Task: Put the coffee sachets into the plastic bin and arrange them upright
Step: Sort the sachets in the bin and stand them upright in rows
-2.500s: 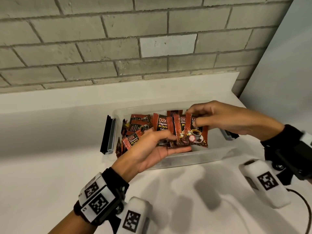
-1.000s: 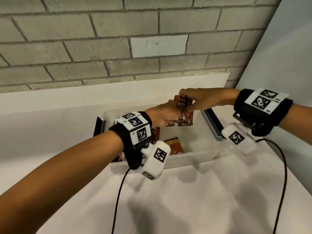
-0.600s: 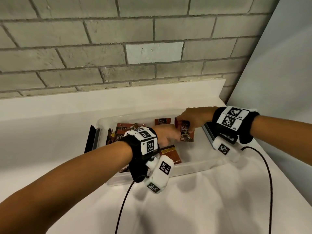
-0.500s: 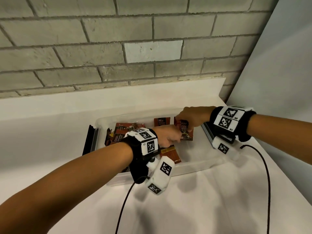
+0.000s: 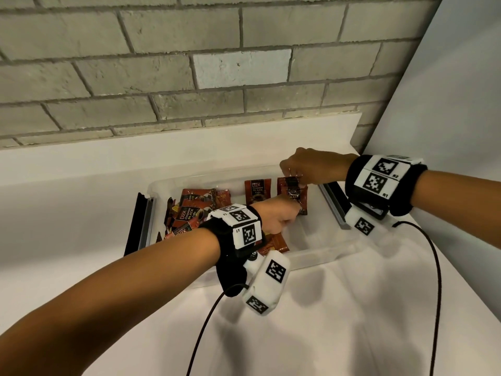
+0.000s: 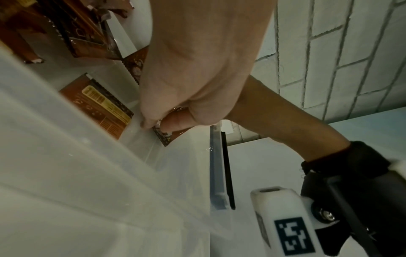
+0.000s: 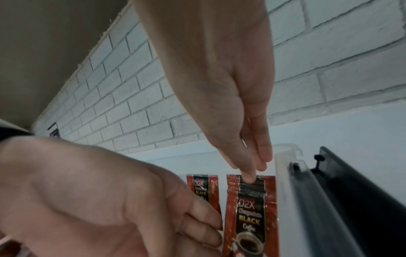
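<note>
Now the plastic bin [image 5: 165,185] on the worktop [image 5: 352,321] shows the small stack of coffee sachets [image 5: 294,195] lowered from above its rim to stand by the right end wall, right hand [image 5: 311,166] pinching their tops, left hand [image 5: 276,215] pinching the bottoms; others still lie loose.

This looks like a plain indoor counter corner, perhaps a pantry or a staged recording room; which one cannot be told. A grey painted brick wall [image 5: 189,63] rises behind a smooth white counter [image 5: 339,321] with a low white upstand [image 5: 162,150], and a flat pale panel [image 5: 461,90] closes the right side. Tag-marked wristbands [image 5: 379,180] and trailing black cables [image 5: 433,267] suggest data collection.
</note>
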### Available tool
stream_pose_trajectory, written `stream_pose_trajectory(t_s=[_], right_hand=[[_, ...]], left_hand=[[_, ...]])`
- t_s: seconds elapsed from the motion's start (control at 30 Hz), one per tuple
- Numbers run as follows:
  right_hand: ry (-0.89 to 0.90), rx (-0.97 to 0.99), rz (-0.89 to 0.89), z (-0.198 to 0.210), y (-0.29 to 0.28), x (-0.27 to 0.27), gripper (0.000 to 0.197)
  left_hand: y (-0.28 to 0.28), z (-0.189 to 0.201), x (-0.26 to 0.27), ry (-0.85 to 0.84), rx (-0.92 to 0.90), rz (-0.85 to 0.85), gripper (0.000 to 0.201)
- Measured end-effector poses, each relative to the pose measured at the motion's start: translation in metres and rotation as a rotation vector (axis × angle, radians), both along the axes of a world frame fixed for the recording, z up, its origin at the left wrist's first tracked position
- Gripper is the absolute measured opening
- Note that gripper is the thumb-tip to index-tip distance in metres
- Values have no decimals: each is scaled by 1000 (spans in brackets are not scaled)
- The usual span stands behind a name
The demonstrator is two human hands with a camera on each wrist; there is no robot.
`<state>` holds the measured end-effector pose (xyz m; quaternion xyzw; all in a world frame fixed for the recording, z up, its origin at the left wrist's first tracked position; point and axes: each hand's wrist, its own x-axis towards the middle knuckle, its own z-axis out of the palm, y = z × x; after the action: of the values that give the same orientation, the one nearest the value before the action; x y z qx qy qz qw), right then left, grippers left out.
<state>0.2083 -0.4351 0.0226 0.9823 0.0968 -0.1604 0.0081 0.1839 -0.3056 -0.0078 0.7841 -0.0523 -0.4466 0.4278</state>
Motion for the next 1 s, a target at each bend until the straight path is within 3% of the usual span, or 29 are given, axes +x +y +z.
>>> stream_pose_trajectory(t_s=[0.2, 0.43, 0.7, 0.83, 0.9, 1.0], right_hand=[[45, -59, -13, -3, -2, -9, 36], [86, 21, -29, -7, -2, -11, 42], [71, 45, -71, -6, -3, -14, 42], [45, 106, -83, 0, -5, -14, 44], [54, 131, -82, 7, -3, -14, 42], [66, 175, -85, 24, 3, -18, 41]], left_hand=[[-1, -4, 2, 39, 11, 35, 31], [-1, -2, -1, 23, 34, 0, 31], [11, 4, 10, -86, 33, -148, 38], [21, 17, 18, -237, 197, -420, 22], [25, 24, 21, -270, 319, -623, 39], [30, 28, 19, -308, 433, -828, 50]])
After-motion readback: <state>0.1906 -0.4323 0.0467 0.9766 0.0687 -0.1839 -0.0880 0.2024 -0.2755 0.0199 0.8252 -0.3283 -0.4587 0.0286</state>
